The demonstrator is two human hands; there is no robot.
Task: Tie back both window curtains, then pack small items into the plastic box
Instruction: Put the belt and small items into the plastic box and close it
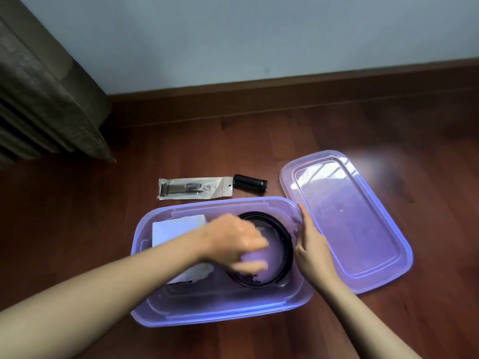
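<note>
A purple translucent plastic box (pixel 181 310) stands open on the wooden floor. Inside it lie a white flat packet (pixel 176 228) on the left and a black ring-shaped item (pixel 283 244) on the right. My left hand (pixel 238 242) hovers inside the box over the black ring; it is motion-blurred, fingers pointing down, and I cannot see whether it holds anything. My right hand (pixel 312 244) rests flat, fingers straight, against the box's right rim. Behind the box lie a clear packet with a metal part (pixel 194 188) and a black cylinder (pixel 250 181).
The purple lid (pixel 344 218) lies flat on the floor right of the box. A brown curtain (pixel 44 99) hangs at the left down to the floor. A pale wall with a dark wooden skirting board (pixel 285 89) runs behind.
</note>
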